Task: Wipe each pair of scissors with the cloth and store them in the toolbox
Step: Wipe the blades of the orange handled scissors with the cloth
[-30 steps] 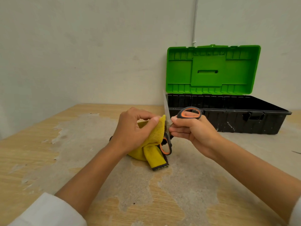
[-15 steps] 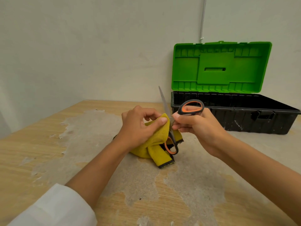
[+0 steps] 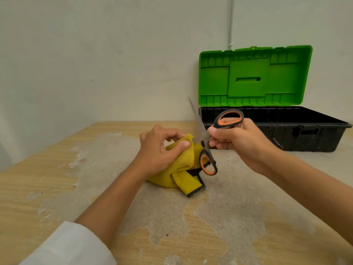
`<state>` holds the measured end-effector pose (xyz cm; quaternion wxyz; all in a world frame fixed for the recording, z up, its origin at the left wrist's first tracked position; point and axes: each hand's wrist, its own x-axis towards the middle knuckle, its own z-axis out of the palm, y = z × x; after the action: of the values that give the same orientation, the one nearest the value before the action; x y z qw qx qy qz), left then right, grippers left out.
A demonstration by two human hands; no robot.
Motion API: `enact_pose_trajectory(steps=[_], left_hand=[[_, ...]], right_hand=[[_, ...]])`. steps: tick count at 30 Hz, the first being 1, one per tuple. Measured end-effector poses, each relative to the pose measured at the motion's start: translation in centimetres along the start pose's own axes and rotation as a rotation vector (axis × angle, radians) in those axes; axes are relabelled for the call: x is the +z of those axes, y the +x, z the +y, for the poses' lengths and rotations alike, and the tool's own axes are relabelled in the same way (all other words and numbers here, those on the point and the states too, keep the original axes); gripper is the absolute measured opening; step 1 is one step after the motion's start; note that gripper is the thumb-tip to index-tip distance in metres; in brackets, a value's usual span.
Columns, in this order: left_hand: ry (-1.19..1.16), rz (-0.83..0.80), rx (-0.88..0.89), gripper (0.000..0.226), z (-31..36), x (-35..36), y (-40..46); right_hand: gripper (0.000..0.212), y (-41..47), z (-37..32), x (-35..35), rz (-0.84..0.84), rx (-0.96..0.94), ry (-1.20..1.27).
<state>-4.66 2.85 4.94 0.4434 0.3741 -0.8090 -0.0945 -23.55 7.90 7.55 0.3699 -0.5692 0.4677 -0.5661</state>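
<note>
1. Table [image 3: 57, 188], worn and patchy, lay nearest, carrying everything.
2. Left hand [image 3: 158, 152] held its grip clamped on the yellow cloth [image 3: 179, 169], just left of the scissors [image 3: 208, 142].
3. Right hand [image 3: 240, 142] pinched the scissors' handle, blade upright: wiping seemed underway.
4. Beyond the scissors stood the open toolbox [image 3: 286, 131]; storing called for carrying them there.
</note>
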Motion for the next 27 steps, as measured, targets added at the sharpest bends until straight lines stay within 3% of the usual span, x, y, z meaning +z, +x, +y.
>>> enact_pose_trajectory(steps=[7, 13, 17, 21, 25, 27], left_hand=[[-0.155, 0.076, 0.044, 0.014, 0.7, 1.0, 0.2], [-0.056, 0.033, -0.026, 0.023, -1.0, 0.3, 0.1], [-0.229, 0.051, -0.118, 0.006, -1.8, -0.5, 0.5], [-0.493, 0.034, -0.267, 0.013, -1.1, -1.0, 0.5], [-0.588, 0.006, -0.246, 0.014, 0.1, -1.1, 0.6], [-0.542, -0.055, -0.191, 0.011, 0.6, -1.0, 0.4]], right_hand=[[0.004, 0.0, 0.3, 0.3, -0.075, -0.054, -0.069], [0.005, 0.5, 0.3, -0.7, -0.007, -0.009, 0.016], [0.014, 1.0, -0.5, -2.0, 0.117, -0.037, -0.005], [0.025, 0.9, -1.6, -2.6, 0.015, -0.032, -0.376], [0.027, 0.7, -2.6, -2.2, -0.177, -0.179, -0.97], [0.03, 0.8, -2.4, -1.8, -0.185, -0.246, -1.066]])
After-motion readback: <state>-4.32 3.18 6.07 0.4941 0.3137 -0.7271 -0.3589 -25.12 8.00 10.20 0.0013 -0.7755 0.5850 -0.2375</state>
